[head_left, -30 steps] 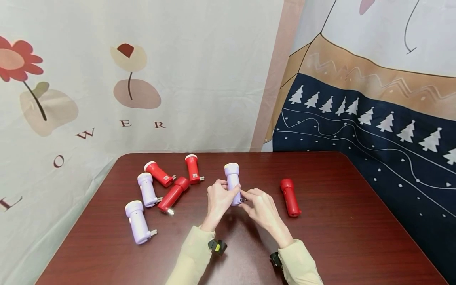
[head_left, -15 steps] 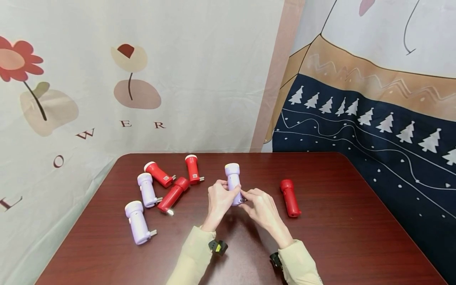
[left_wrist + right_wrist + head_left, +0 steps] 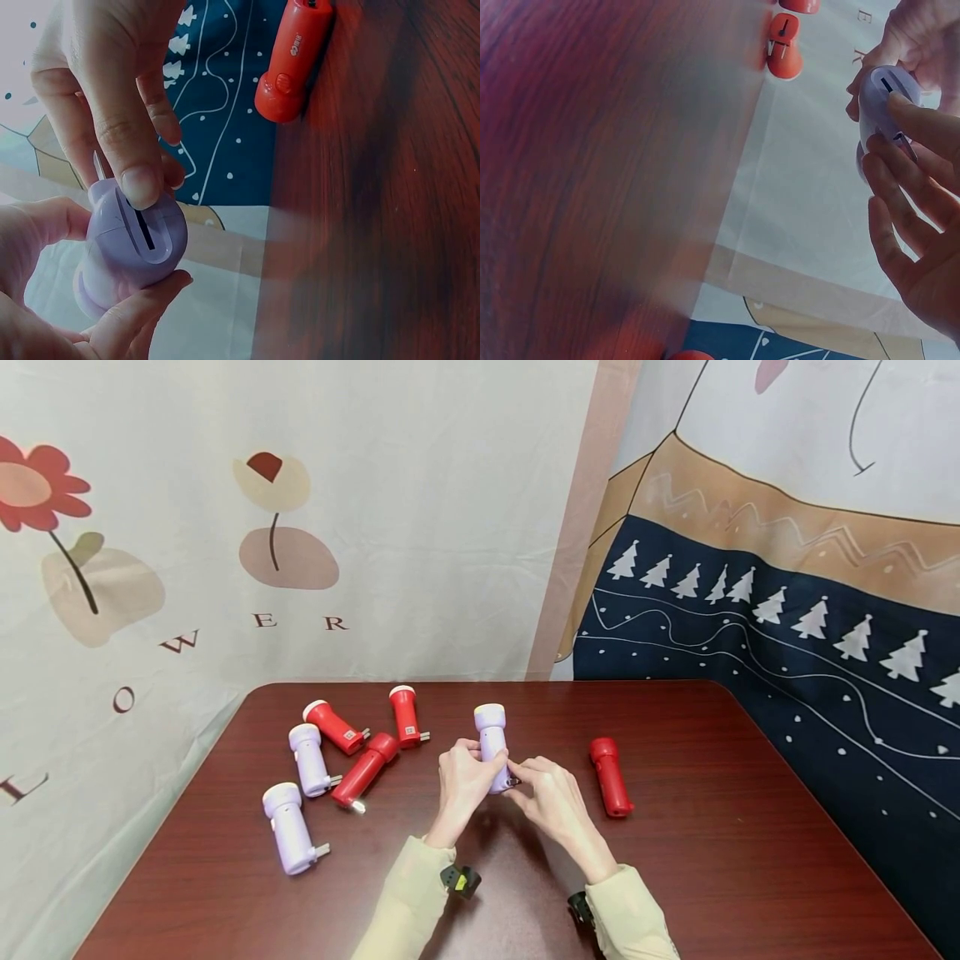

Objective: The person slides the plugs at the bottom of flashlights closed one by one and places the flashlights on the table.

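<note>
Purple flashlight (image 3: 492, 740): practically unmoved since earlier frames; held over middle of table (image 3: 720, 868), left of lone red flashlight (image 3: 612, 778). Left hand (image 3: 465, 777): thumb and fingers curled round it. Right hand (image 3: 552, 797): thumb and fingers pinching slotted near end (image 3: 163, 238).

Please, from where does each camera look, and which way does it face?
Head: worn on the head, facing forward and down at the table; both sleeves, left grip and right grip show.
Left wrist: worn there, facing the slotted end of the lavender flashlight; both grips show.
Right wrist: worn there, facing table and flashlight; both grips show.
Shared: both wrist views show that slotted end.
</note>
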`<state>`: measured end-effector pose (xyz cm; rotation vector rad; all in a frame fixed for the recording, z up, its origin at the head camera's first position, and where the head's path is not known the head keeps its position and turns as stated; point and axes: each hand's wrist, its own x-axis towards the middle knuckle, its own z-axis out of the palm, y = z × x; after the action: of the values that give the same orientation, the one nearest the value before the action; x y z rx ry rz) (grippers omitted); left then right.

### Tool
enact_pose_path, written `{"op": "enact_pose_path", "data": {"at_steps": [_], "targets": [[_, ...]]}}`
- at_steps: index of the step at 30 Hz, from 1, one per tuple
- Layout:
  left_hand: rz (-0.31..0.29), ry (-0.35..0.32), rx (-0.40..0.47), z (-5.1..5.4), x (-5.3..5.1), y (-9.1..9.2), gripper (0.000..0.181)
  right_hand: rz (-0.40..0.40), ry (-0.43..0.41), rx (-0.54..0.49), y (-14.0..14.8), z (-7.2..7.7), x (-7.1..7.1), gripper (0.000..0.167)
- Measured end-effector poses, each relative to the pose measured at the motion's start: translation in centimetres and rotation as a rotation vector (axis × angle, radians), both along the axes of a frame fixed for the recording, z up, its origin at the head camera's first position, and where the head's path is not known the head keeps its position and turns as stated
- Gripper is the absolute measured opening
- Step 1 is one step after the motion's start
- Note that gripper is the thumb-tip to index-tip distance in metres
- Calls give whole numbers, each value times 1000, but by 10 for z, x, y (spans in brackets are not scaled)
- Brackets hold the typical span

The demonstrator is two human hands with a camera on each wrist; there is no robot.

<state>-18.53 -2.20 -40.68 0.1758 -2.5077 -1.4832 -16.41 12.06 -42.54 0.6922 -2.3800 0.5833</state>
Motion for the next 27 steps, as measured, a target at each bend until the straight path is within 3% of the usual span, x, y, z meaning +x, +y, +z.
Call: {"op": "enact_pose_path", "data": {"at_steps": [27], "targets": [[1, 0, -6, 2, 0, 0, 42, -13, -6, 8, -1, 1, 1, 40]]}}
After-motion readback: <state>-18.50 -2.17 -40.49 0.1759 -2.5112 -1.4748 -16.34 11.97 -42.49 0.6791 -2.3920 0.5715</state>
